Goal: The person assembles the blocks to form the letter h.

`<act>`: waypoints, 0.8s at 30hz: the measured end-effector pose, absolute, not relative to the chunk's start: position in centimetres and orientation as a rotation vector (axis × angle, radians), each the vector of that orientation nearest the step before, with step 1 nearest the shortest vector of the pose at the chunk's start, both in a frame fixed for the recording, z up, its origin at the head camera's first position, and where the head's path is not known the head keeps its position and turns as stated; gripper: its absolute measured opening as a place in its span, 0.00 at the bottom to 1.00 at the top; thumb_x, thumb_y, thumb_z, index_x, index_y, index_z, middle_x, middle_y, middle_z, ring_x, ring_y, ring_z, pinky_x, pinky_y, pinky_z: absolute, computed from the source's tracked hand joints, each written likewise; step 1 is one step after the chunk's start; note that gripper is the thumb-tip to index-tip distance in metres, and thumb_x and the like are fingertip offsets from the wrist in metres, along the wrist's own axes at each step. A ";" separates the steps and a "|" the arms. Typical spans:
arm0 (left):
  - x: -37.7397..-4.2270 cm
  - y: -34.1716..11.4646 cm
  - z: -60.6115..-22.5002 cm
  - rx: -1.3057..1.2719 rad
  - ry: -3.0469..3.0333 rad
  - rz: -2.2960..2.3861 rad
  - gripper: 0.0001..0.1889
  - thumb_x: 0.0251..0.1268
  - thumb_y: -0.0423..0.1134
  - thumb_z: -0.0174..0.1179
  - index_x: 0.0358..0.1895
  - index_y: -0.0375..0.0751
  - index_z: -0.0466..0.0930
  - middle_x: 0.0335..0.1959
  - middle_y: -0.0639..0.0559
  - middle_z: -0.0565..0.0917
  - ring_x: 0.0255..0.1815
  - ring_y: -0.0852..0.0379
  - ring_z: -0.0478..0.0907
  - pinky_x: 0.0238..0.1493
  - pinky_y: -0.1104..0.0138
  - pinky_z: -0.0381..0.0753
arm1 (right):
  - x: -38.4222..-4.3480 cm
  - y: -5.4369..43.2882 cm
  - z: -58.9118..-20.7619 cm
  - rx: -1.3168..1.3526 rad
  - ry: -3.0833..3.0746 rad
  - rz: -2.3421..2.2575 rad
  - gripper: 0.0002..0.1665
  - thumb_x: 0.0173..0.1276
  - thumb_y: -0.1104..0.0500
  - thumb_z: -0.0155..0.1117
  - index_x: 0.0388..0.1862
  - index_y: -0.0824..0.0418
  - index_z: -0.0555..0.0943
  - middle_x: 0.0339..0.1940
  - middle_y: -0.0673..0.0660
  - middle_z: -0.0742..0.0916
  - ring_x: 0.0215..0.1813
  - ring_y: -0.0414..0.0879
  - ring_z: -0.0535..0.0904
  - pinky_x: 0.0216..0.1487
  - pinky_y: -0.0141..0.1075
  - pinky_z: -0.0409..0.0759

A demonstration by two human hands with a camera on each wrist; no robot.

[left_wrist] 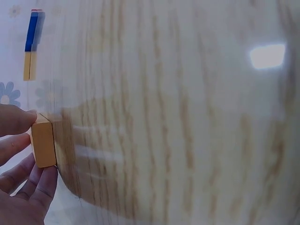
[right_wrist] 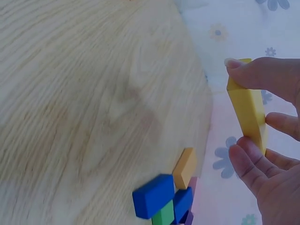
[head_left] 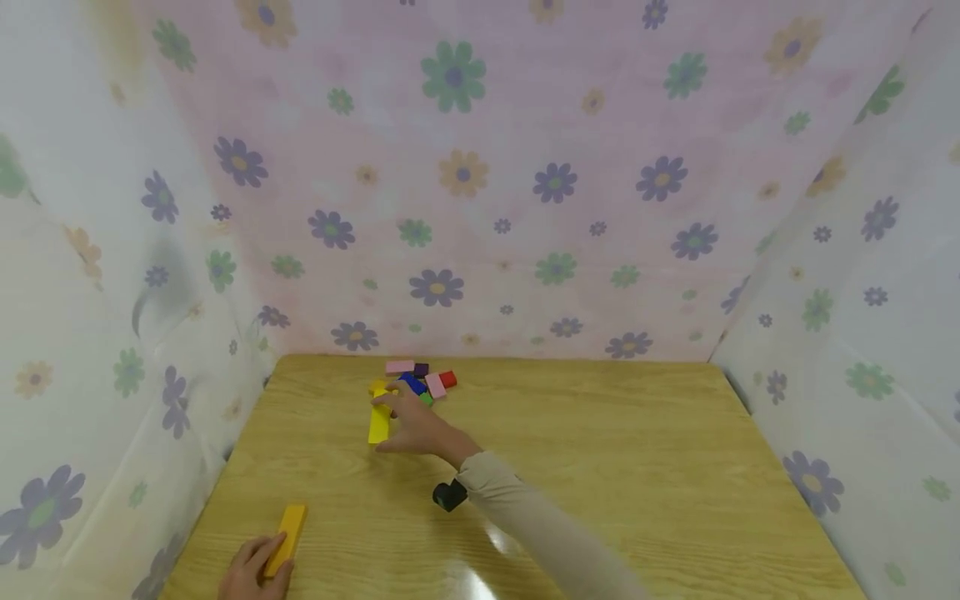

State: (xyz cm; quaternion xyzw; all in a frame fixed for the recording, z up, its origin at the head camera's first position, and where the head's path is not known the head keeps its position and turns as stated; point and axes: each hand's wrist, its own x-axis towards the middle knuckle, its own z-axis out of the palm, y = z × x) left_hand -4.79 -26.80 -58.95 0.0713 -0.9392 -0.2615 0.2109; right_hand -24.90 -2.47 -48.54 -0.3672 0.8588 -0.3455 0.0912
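Left hand point(head_left: 251, 572) grips an orange block point(head_left: 290, 532); farther out, the right hand point(head_left: 418, 427) holds a yellow block point(head_left: 379, 425) (near some coloured blocks point(head_left: 412, 382))

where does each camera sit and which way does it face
Head: on the head, facing forward and down over the table; left hand, right hand and right sleeve show.
Left wrist: on that wrist, facing the orange block; left fingers show.
Right wrist: on that wrist, facing the yellow block; right fingers show.
Shared: head and right wrist both show the yellow block.
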 end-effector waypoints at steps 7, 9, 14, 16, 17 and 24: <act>-4.8 -26.9 -59.3 0.229 -2.680 -0.693 0.19 0.43 0.34 0.73 0.42 0.32 0.85 0.35 0.45 0.80 0.33 0.48 0.78 0.29 0.65 0.76 | -24.1 -4.6 -49.1 -1.059 2.569 -0.952 0.41 0.52 0.53 0.76 0.65 0.58 0.71 0.71 0.58 0.61 0.52 0.39 0.75 0.48 0.24 0.73; -4.9 -26.9 -59.5 0.214 -2.647 -0.673 0.18 0.41 0.34 0.74 0.41 0.32 0.86 0.34 0.46 0.80 0.30 0.51 0.77 0.26 0.67 0.76 | -24.1 -5.1 -49.4 -1.057 2.577 -0.924 0.41 0.53 0.52 0.76 0.65 0.57 0.71 0.71 0.57 0.60 0.52 0.38 0.75 0.48 0.23 0.73; -4.9 -26.9 -59.9 0.162 -2.567 -0.665 0.18 0.37 0.33 0.75 0.38 0.34 0.87 0.32 0.47 0.80 0.26 0.59 0.75 0.22 0.70 0.74 | -23.9 -6.3 -50.1 -1.074 2.591 -0.884 0.40 0.52 0.51 0.76 0.64 0.56 0.73 0.69 0.58 0.63 0.50 0.37 0.74 0.47 0.23 0.73; -4.9 -26.9 -59.9 0.146 -2.552 -0.671 0.18 0.37 0.32 0.75 0.38 0.34 0.87 0.32 0.47 0.80 0.26 0.61 0.74 0.21 0.70 0.73 | -23.8 -6.8 -50.3 -1.076 2.589 -0.875 0.40 0.52 0.50 0.76 0.63 0.57 0.73 0.68 0.58 0.64 0.48 0.36 0.73 0.46 0.23 0.73; -4.9 -26.9 -60.0 0.142 -2.546 -0.675 0.18 0.37 0.32 0.75 0.38 0.34 0.87 0.32 0.47 0.80 0.26 0.62 0.73 0.21 0.70 0.73 | -23.7 -7.0 -50.5 -1.073 2.590 -0.867 0.39 0.52 0.50 0.76 0.63 0.57 0.73 0.67 0.59 0.64 0.48 0.36 0.73 0.47 0.23 0.73; -5.0 -27.0 -60.5 0.119 -2.489 -0.673 0.18 0.33 0.30 0.76 0.36 0.33 0.87 0.30 0.47 0.80 0.25 0.64 0.72 0.22 0.78 0.68 | -22.8 -8.5 -51.4 -1.015 2.551 -0.835 0.40 0.53 0.50 0.76 0.65 0.55 0.73 0.68 0.58 0.63 0.50 0.35 0.72 0.50 0.24 0.72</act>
